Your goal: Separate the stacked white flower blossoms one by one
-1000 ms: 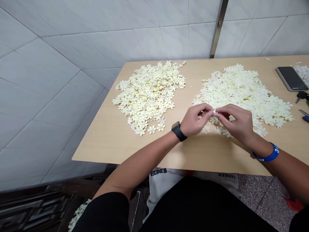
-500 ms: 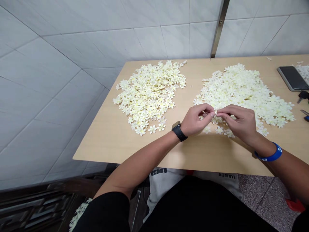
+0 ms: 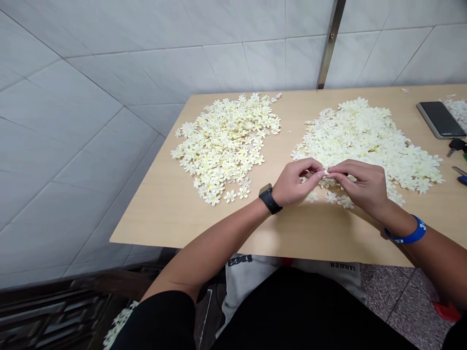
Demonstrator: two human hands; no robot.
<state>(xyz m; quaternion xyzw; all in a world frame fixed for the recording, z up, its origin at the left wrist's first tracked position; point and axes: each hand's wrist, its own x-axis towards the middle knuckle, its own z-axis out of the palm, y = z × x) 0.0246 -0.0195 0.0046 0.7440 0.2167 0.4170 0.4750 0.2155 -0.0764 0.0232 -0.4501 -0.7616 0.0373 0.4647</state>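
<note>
My left hand (image 3: 297,181), with a dark watch on its wrist, pinches thumb and forefinger together over the front edge of the right-hand heap of flowers (image 3: 361,131). Fingertip to fingertip with it, my right hand (image 3: 363,184) is closed in a pinch too. Between them is a small pale flower (image 3: 326,173), mostly hidden by the fingers. Several loose flowers (image 3: 331,197) lie on the table just below my hands. Further left spreads a second heap of cream-white flowers (image 3: 226,141) with yellowish centres.
The wooden table (image 3: 164,214) stands against a tiled wall (image 3: 262,63) with a metal strip (image 3: 330,46). At the right lie a phone (image 3: 441,119), a key (image 3: 456,146) and a blue-handled tool (image 3: 462,180) cut off by the frame edge.
The view has shifted very slightly. Both hands keep their pinch in almost the same place, and the heaps look the same.
</note>
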